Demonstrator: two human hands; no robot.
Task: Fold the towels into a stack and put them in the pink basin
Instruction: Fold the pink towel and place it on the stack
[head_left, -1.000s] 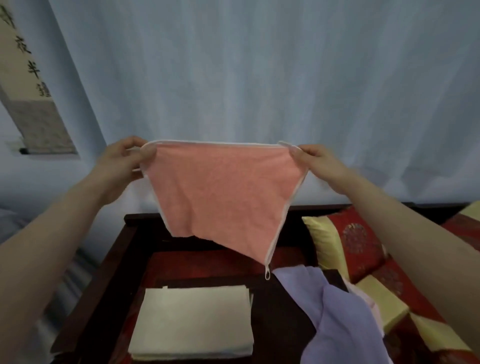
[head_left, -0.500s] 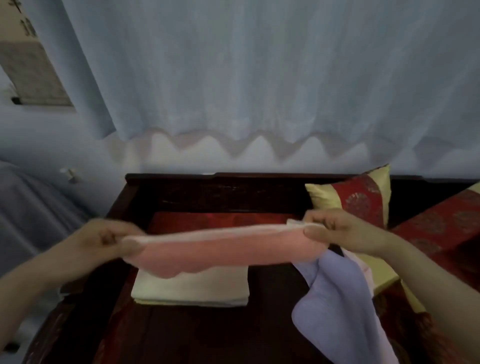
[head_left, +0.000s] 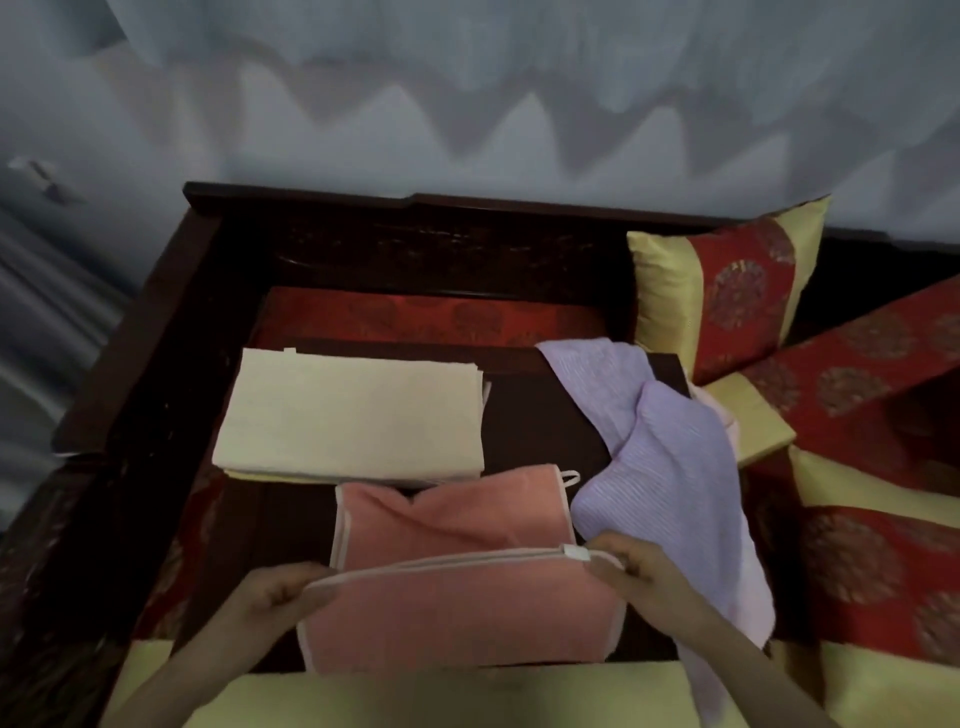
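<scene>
A pink towel (head_left: 457, 608) with white trim lies partly on the dark low table (head_left: 535, 421), its far half spread flat and its near half raised. My left hand (head_left: 275, 597) pinches the towel's left corner. My right hand (head_left: 631, 569) pinches the right corner by the white label. A folded cream towel (head_left: 348, 410) sits on the table just beyond it. A loose lilac towel (head_left: 660, 467) lies crumpled to the right, draped off the table's edge. No pink basin is in view.
The table stands on a dark wooden couch frame (head_left: 156, 291) with red patterned cushions (head_left: 426, 317). Red and yellow pillows (head_left: 727, 280) lean at the right. A yellow cushion edge (head_left: 467, 696) runs along the bottom. Pale curtains (head_left: 467, 78) hang behind.
Both hands brought the pink towel down from spread out in the air onto the table in front of the cream towel. The camera tilted down.
</scene>
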